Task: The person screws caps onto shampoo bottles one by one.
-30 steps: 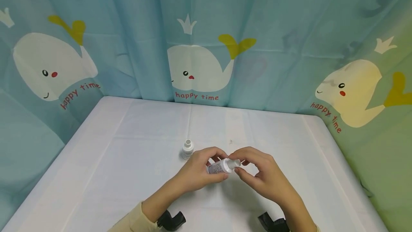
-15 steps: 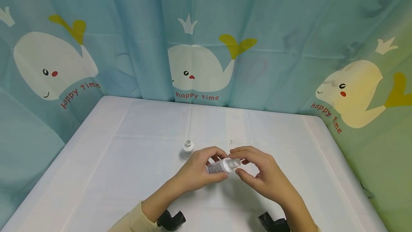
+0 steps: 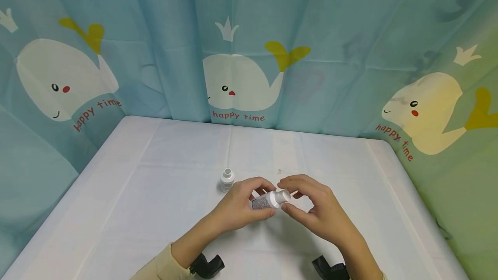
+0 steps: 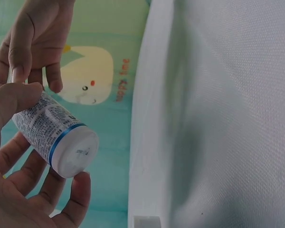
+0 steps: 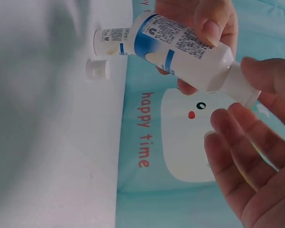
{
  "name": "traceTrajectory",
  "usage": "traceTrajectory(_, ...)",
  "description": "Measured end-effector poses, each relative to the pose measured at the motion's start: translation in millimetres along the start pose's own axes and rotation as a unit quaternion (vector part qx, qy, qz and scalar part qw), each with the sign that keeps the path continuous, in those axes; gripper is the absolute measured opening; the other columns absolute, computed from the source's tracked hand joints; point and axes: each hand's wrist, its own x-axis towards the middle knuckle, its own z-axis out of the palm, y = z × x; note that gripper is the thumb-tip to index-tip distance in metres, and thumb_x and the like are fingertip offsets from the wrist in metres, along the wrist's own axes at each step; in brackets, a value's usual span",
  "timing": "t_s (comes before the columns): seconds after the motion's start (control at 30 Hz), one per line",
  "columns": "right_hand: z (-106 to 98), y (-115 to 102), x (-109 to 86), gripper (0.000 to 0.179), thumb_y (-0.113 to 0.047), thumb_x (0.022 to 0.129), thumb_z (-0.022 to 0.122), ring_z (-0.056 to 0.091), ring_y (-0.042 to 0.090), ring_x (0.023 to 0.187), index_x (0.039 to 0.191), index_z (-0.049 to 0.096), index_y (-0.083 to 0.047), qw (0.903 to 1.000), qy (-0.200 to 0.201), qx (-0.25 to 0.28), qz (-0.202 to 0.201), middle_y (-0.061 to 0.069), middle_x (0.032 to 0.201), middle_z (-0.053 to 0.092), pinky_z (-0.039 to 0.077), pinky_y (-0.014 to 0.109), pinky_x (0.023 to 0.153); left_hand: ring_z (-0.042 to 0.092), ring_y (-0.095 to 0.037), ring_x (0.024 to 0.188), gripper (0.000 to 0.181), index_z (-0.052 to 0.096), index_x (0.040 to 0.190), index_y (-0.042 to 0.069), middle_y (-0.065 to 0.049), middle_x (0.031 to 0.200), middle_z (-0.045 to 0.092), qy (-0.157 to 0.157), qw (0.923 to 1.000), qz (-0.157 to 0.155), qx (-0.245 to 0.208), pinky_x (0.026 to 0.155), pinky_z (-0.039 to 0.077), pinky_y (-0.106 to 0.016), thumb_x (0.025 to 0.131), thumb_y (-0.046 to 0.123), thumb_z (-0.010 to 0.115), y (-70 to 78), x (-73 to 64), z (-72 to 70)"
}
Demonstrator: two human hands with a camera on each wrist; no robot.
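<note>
Gripped in my left hand [image 3: 243, 206] is a white labelled bottle [image 3: 262, 202], tilted with its capped end toward my right hand [image 3: 311, 202]. The left wrist view shows the bottle's white base [image 4: 76, 152] and a blue band, with fingers spread round its body. In the right wrist view the right thumb [image 5: 263, 76] lies against the white cap [image 5: 240, 88], while the fingers [image 5: 235, 142] fan out loosely beside it. A second, smaller white bottle [image 3: 227, 180] stands uncapped on the table behind my left hand.
The table [image 3: 175, 150] has a white cloth. A loose white cap [image 5: 97, 70] sits near the small bottle in the right wrist view. Whale-printed curtains [image 3: 155, 55] enclose the far side and both flanks. Black wrist mounts [image 3: 208, 266] show at the bottom.
My right fingers have shifted slightly around the cap, with the index finger lifting a little from it. The left hand and the bottle hold nearly the same position.
</note>
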Motion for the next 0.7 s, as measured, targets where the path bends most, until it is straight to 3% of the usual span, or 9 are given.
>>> traceTrajectory(0.23, 0.9, 0.3, 2.0, 0.040, 0.004, 0.081, 0.077, 0.065, 0.010, 0.095, 0.113, 0.069, -0.017, 0.9994, -0.001, 0.018, -0.031, -0.006, 0.107, 0.070, 0.055, 0.025, 0.075, 0.061, -0.004, 0.094, 0.038, 0.065, 0.114, 0.028, 0.018, 0.105, 0.066, -0.005, 1.0000, -0.002, -0.006, 0.073, 0.053, -0.025, 0.081, 0.023, 0.082, -0.6, 0.1, 1.4)
traceTrajectory(0.53, 1.9, 1.3, 0.0, 0.034, -0.002, 0.081, 0.080, 0.062, 0.004, 0.085, 0.109, 0.070, -0.020, 0.9999, 0.009, 0.002, -0.014, -0.009, 0.106, 0.070, 0.053, 0.021, 0.071, 0.060, -0.004, 0.095, 0.038, 0.065, 0.115, 0.026, 0.017, 0.106, 0.066, 0.002, 1.0000, 0.001, 0.002, 0.074, 0.053, -0.025, 0.081, 0.024, 0.083, 0.1, 0.3, 0.3)
traceTrajectory(0.7, 1.1, 1.6, 0.1, 0.039, -0.002, 0.080, 0.081, 0.064, 0.008, 0.094, 0.113, 0.070, -0.018, 0.9999, 0.008, 0.004, -0.009, -0.007, 0.113, 0.067, 0.054, 0.022, 0.073, 0.060, -0.004, 0.095, 0.038, 0.065, 0.115, 0.027, 0.019, 0.107, 0.065, -0.001, 0.9999, -0.006, 0.010, 0.075, 0.053, -0.025, 0.082, 0.026, 0.082, 0.4, 0.6, 0.1)
